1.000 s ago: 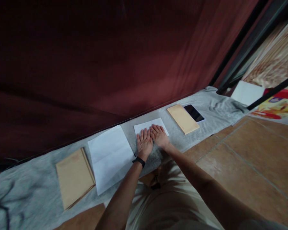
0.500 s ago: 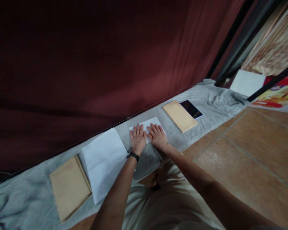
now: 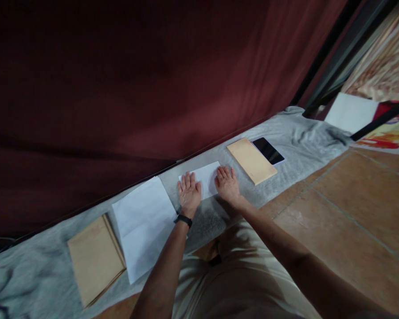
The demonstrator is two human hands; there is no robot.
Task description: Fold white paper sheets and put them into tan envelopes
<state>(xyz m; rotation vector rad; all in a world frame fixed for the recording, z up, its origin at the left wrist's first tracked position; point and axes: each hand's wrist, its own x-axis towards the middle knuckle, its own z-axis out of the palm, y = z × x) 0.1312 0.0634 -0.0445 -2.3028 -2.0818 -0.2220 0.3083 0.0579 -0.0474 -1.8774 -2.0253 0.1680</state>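
Observation:
A small white sheet of paper (image 3: pixel 209 180), perhaps folded, lies flat on the grey cloth (image 3: pixel 206 221). My left hand (image 3: pixel 189 193) rests palm down on its left end, fingers stretched out. Over the right end lies my right hand (image 3: pixel 228 185), also flat with its fingers extended. Left of my hands are larger white sheets (image 3: pixel 146 226), partly covered by my left forearm. To the right sits a stack of tan envelopes (image 3: pixel 252 160), with a dark-screened phone or tablet (image 3: pixel 268 150) against its far right side.
Brown envelopes (image 3: pixel 96 261) lie at the far left of the cloth. A dark red curtain (image 3: pixel 136 88) hangs behind the strip. Tiled floor (image 3: pixel 346 208) stretches along the right, with a black metal bar (image 3: pixel 382 117) and a colourful printed sheet (image 3: pixel 392 133) beyond.
My right hand has slid rightward along the small white paper, from its middle to its right end, baring the paper between my hands. My left hand has stayed nearly in place.

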